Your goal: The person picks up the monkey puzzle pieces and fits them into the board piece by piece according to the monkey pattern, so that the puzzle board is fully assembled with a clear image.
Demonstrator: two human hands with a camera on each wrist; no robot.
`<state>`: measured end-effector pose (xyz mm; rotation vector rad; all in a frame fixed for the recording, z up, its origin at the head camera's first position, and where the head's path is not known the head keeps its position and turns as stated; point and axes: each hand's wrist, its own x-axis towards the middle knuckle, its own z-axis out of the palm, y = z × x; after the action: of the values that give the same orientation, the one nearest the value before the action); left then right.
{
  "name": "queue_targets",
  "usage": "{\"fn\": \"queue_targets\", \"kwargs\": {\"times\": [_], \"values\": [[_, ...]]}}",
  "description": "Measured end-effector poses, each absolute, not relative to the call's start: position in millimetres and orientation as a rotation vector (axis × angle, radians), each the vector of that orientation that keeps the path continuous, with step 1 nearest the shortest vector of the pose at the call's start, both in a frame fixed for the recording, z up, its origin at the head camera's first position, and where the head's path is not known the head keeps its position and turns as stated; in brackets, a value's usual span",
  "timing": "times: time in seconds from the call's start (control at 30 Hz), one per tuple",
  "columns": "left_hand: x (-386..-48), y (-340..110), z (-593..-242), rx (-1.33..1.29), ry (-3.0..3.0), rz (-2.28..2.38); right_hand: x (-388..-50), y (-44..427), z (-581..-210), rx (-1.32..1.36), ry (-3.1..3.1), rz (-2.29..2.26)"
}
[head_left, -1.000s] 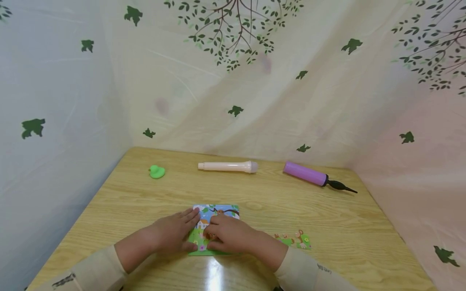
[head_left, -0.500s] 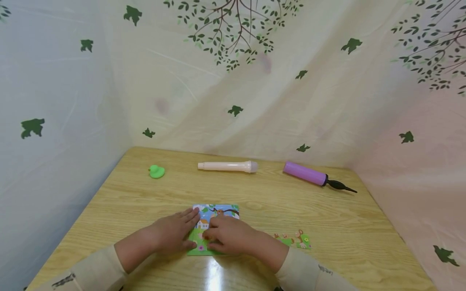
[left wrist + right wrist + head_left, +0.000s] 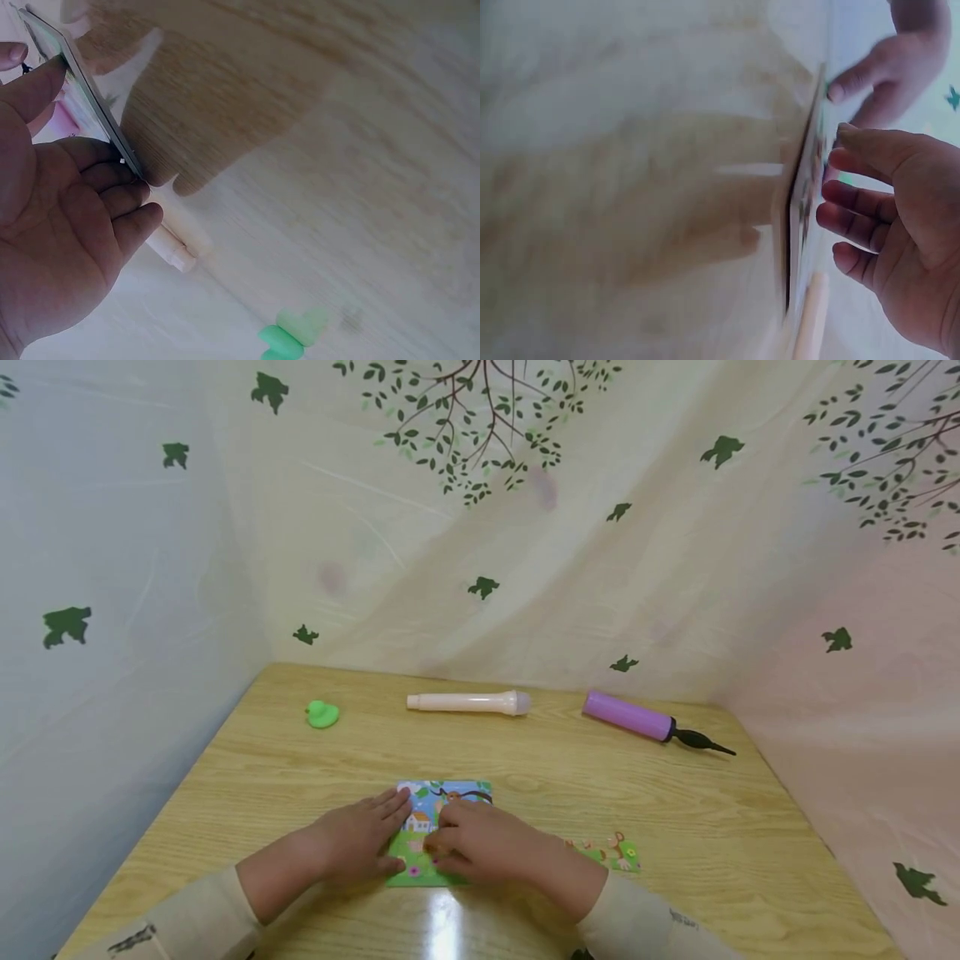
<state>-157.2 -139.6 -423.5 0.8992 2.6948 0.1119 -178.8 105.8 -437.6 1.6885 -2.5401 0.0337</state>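
Note:
A picture puzzle board [image 3: 417,852], with a blue sky, a small house and green grass, lies on the table. My left hand [image 3: 360,835] rests on its left edge with the fingers stretched out. In the left wrist view, those fingers [image 3: 124,195] meet the thin edge of the board. My right hand [image 3: 487,843] is over the board's right half and hides much of the picture. The right wrist view shows its fingers [image 3: 855,214] loosely bent close to the board's surface, with no piece visible between them. Several puzzle pieces [image 3: 624,853] lie right of the board, partly behind my right wrist.
Along the back of the wooden table [image 3: 360,752] lie a green toy duck [image 3: 322,715], a pale pink microphone-shaped stick [image 3: 465,702] and a purple hand pump [image 3: 628,715] with a black nozzle. Leaf-printed cloth [image 3: 420,552] hangs behind and at both sides.
My right hand has shifted slightly to the right over the board, uncovering a little more of the green part. The left hand has stayed in place.

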Motion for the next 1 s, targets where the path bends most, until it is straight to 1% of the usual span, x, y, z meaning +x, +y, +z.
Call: {"fn": "queue_targets", "kwargs": {"times": [0.13,0.37,0.67,0.87,1.0], "values": [[-157,-139,-423,0.888,2.685,0.109,-187,124,-429,1.605,-2.644,0.168],[-158,-138,-423,0.877,2.674,0.080,-196,171,-417,1.356,-2.872,0.231],[-158,-138,-425,0.887,2.675,0.063,-198,232,-410,1.026,-3.177,0.303],[-158,-138,-427,0.893,2.680,0.061,-192,252,-410,0.863,-3.400,0.419],[-158,-138,-427,0.899,2.679,0.056,-186,258,-412,0.846,-3.459,0.451]]}}
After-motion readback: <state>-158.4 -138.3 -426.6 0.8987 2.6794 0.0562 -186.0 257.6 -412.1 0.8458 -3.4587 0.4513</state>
